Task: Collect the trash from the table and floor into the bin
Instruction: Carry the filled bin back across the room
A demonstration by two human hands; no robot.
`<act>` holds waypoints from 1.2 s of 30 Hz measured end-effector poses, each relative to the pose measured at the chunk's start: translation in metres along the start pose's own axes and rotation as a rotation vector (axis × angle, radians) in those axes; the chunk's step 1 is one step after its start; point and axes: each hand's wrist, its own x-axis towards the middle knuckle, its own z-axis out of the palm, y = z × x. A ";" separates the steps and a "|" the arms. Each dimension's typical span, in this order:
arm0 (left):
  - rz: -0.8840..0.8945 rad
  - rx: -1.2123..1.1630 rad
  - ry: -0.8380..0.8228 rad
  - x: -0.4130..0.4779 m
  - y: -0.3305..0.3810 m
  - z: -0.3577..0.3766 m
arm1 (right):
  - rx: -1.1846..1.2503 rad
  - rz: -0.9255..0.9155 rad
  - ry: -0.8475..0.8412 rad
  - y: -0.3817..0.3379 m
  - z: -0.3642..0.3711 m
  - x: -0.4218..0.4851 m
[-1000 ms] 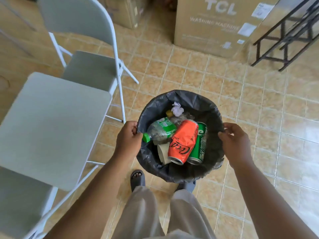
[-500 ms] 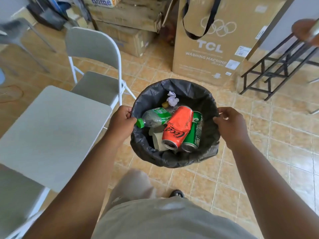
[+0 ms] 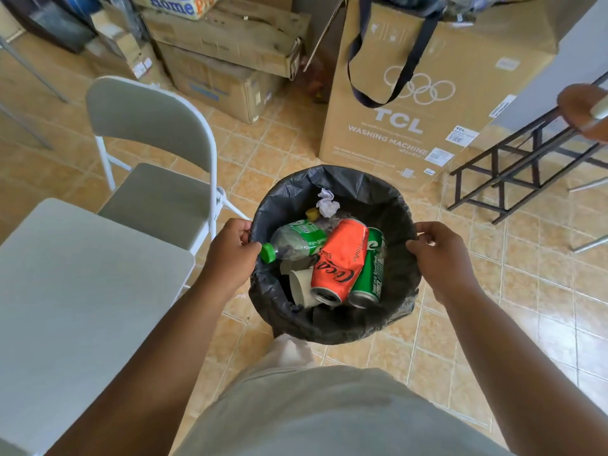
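Note:
A round bin (image 3: 396, 225) lined with a black bag hangs above the tiled floor between my hands. My left hand (image 3: 230, 250) grips its left rim and my right hand (image 3: 439, 253) grips its right rim. Inside lie a red can (image 3: 339, 261), a green can (image 3: 370, 274), a clear bottle (image 3: 296, 240) with a green cap and label, a paper cup (image 3: 302, 286) and a crumpled white paper (image 3: 326, 203).
A grey table top (image 3: 75, 297) fills the left. A grey folding chair (image 3: 154, 192) stands behind it. A large TCL cardboard box (image 3: 427, 93) and stacked boxes (image 3: 223, 51) stand ahead. A black metal frame (image 3: 526, 166) is at the right.
The bin has risen off the floor in both hands. My view has tipped up, so more of the boxes ahead shows. My legs have moved forward under it.

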 end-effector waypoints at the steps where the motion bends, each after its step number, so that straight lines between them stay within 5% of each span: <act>1: 0.013 -0.003 0.002 0.014 0.005 -0.002 | -0.005 -0.007 -0.003 -0.009 0.003 0.011; 15: 0.021 -0.091 0.053 0.189 0.074 -0.021 | 0.053 -0.062 -0.035 -0.116 0.056 0.187; 36: -0.140 -0.171 0.418 0.416 0.194 0.000 | 0.043 -0.288 -0.371 -0.276 0.134 0.516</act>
